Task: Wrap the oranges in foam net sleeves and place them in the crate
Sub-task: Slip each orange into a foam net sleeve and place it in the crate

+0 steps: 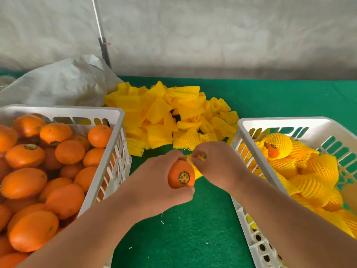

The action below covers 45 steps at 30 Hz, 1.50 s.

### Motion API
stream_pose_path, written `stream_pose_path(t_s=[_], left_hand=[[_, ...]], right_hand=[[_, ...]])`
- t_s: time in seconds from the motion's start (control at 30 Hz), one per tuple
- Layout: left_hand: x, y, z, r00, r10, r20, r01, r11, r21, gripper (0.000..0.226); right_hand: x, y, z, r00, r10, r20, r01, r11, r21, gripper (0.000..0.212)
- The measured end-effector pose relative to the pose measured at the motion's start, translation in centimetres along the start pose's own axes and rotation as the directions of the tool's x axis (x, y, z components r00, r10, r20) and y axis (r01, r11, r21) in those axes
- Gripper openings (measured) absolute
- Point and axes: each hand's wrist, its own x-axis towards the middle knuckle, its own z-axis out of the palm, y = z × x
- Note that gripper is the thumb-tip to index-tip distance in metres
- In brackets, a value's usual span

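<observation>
**Sleeving one orange between the two crates**

Feeding the fruit into its net was the step in hand. Your left hand (164, 182) was curled round a bare orange (180, 176), its round sticker facing up at you, held just above the green surface (193, 229). Your right hand (214, 165) met it from the other side, fingertips pinching a yellow foam net sleeve (196, 167) whose mouth touched the far side of the fruit. Only a little of that sleeve showed between your hands, so how far it had gone on could not be told; most of the skin was uncovered.

The next move, as I judged it, called for you to stretch the mouth wide and draw it over the fruit while the left hand shifted its hold out of the way, then carry it to the crate (251, 122) beside your right hand.

The orange looked smooth, glossy and firm, slightly oval. Wrapped oranges (313, 182) already lay heaped in that right-hand crate. The supply crate (119, 120) beside your left hand was full of bare fruit, and loose sleeves (170, 117) were piled just beyond both hands.
</observation>
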Motion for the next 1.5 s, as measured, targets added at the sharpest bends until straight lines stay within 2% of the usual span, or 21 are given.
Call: stream_pose_path(t_s=[0.07,0.13,0.3,0.43,0.57,0.73,0.83,0.97,1.17,1.27,1.3,1.4,1.5], left_hand=[[-0.1,0.1,0.2,0.999,0.031,0.036,-0.032,0.999,0.025,0.064],[0.0,-0.2,0.3,0.998,0.015,0.066,-0.021,0.996,0.087,0.061],[0.5,-0.7,0.0,0.997,-0.051,0.053,0.045,0.994,0.102,0.045],[0.7,-0.8,-0.1,0.995,-0.097,-0.009,0.098,0.987,0.130,0.040],[1.0,-0.8,-0.1,0.993,-0.116,-0.034,0.120,0.984,0.135,0.045],[1.2,-0.4,-0.3,0.988,-0.156,-0.016,0.157,0.985,0.066,0.057],[1.0,-0.4,-0.2,0.981,-0.193,0.024,0.189,0.976,0.104,0.052],[1.1,-0.8,-0.3,0.971,-0.236,-0.037,0.239,0.965,0.108,0.049],[0.7,0.1,-0.5,0.970,-0.219,-0.104,0.222,0.975,0.023,0.060],[0.8,0.6,-0.4,0.971,-0.207,-0.121,0.208,0.978,-0.004,0.050],[0.9,0.7,-0.4,0.970,-0.202,-0.131,0.204,0.979,-0.002,0.046],[0.9,0.8,-0.4,0.967,-0.193,-0.163,0.198,0.980,0.010,0.038],[0.9,1.1,-0.6,0.958,-0.210,-0.196,0.212,0.977,-0.009,0.040]], right_hand=[[0.1,-0.4,0.5,0.996,-0.088,0.026,0.088,0.996,-0.006,0.015],[0.2,-1.1,1.1,0.986,-0.158,0.058,0.157,0.987,0.022,0.009],[0.8,-1.2,1.1,0.971,-0.226,0.077,0.223,0.974,0.044,0.035],[0.6,-1.3,1.2,0.966,-0.234,0.112,0.231,0.972,0.041,0.044],[0.9,-1.4,0.9,0.970,-0.218,0.103,0.210,0.974,0.085,0.051],[0.8,-1.8,0.7,0.964,-0.253,0.079,0.246,0.966,0.082,0.046],[0.6,-2.1,0.8,0.959,-0.275,0.062,0.270,0.960,0.072,0.043],[0.3,-1.8,1.0,0.964,-0.238,0.115,0.242,0.970,-0.021,0.043],[0.1,-1.5,1.2,0.969,-0.094,0.228,0.140,0.970,-0.196,0.043],[0.2,-1.6,1.3,0.983,-0.069,0.168,0.104,0.973,-0.207,0.020],[0.3,-1.6,1.3,0.989,-0.066,0.132,0.091,0.977,-0.193,0.022],[0.7,-1.7,1.2,0.997,-0.077,0.004,0.077,0.993,-0.086,0.045],[0.5,-1.7,1.2,0.990,-0.135,0.029,0.138,0.986,-0.097,0.040]])
